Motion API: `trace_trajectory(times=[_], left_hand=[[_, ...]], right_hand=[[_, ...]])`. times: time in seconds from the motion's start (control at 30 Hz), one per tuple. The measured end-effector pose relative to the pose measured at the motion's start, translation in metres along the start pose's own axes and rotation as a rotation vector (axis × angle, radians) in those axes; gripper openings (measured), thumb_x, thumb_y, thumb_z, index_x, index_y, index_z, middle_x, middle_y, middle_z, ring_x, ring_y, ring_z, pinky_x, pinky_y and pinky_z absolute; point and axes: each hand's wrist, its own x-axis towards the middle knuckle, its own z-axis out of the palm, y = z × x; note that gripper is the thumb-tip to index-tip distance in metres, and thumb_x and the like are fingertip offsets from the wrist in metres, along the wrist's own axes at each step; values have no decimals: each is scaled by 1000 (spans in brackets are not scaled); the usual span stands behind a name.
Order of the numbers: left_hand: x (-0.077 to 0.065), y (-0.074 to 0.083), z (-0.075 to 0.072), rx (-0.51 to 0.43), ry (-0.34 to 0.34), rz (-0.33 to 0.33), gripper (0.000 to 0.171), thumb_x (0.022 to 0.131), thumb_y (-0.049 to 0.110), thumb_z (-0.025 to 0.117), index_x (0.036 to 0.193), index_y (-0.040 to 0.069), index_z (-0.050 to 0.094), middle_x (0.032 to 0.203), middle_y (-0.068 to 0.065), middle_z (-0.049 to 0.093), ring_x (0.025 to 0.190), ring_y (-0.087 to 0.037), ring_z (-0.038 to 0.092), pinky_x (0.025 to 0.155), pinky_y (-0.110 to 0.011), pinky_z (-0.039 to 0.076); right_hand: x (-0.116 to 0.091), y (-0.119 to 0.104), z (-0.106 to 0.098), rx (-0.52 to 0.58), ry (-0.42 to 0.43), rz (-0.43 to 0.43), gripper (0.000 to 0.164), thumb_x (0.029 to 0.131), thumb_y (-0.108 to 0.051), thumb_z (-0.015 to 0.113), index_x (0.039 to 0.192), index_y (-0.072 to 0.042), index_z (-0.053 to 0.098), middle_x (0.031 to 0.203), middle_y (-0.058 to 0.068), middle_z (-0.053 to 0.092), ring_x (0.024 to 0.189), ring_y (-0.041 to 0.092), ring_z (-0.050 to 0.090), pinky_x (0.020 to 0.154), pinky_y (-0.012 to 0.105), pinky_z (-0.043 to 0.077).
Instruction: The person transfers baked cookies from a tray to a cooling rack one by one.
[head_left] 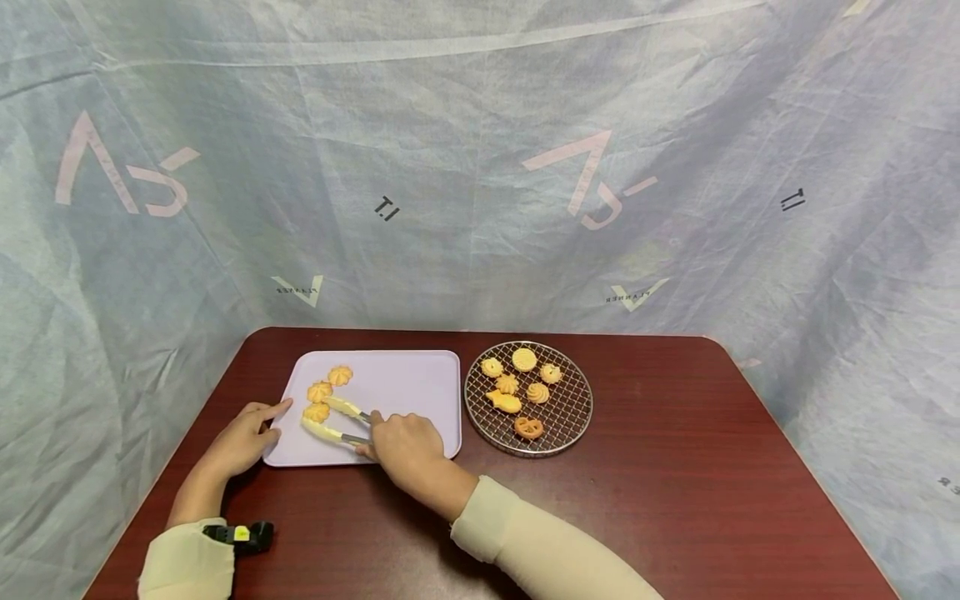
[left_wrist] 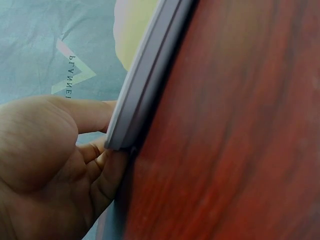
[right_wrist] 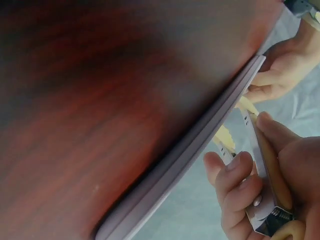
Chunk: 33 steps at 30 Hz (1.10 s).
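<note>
My left hand pinches the left edge of the lilac tray, the thumb over the rim and other fingers against its side in the left wrist view. My right hand grips a pair of metal tongs with cream tips. The tong arms are spread, and their tips lie around the nearest flower-shaped cookie at the tray's left. Two more flower-shaped cookies, a middle cookie and a far cookie, lie in a row behind it.
Right of the tray stands a round wire rack with several cookies of mixed shapes, among them a pretzel-shaped cookie and a fish-shaped cookie. Both sit on a dark red wooden table. A grey printed cloth hangs around it.
</note>
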Motion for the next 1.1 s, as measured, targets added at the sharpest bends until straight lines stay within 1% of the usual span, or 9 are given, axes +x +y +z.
trace_trajectory(times=[0.03,0.17,0.27,0.43,0.53,0.73,0.9,1.1], left_hand=[[0,0,0,3,0,-1,55,90,0,55,143,-3,43,117,-27,46,96,-32,47,81,-45,41],[0,-2,1,7,0,-5,55,90,1,55,144,-2,42,118,-26,46,96,-31,47,80,-43,40],[0,-3,2,8,-2,-5,55,90,1,55,144,-3,42,118,-27,46,96,-32,47,80,-44,41],[0,-3,1,11,2,1,55,90,1,54,143,-3,42,118,-26,46,95,-31,47,78,-42,40],[0,-3,1,5,-1,1,54,91,1,53,144,-2,42,118,-26,46,95,-30,46,77,-40,39],[0,-4,0,3,6,12,54,91,2,55,144,-2,42,118,-25,46,94,-30,46,76,-38,39],[-1,-3,0,4,6,23,54,91,0,55,143,-3,42,119,-27,45,94,-31,46,75,-39,39],[-1,-1,2,9,10,32,54,91,-1,54,143,-3,42,119,-27,46,93,-30,46,75,-38,38]], right_hand=[[0,0,0,-2,6,0,54,84,-68,54,117,-26,66,75,-2,68,57,18,59,46,33,42],[0,4,-2,-14,1,-12,50,85,-68,53,112,-27,65,73,-2,66,55,17,57,44,32,41],[-1,9,-4,-6,-4,-24,48,86,-68,52,109,-27,65,72,-1,65,54,17,56,44,31,41],[-5,21,-7,2,28,-46,50,86,-67,52,113,-27,65,71,0,66,55,17,56,44,31,41],[-9,29,-8,16,30,-41,50,86,-67,52,113,-27,64,71,1,66,56,18,57,44,31,41],[-18,47,-11,41,36,-12,56,86,-67,52,127,-30,62,77,3,69,59,20,61,45,32,44],[-30,65,-12,48,81,-21,57,87,-65,53,130,-30,62,76,3,70,55,20,60,41,31,41],[-45,89,-9,67,189,-31,55,88,-61,56,130,-26,65,72,3,69,50,18,58,38,28,38]])
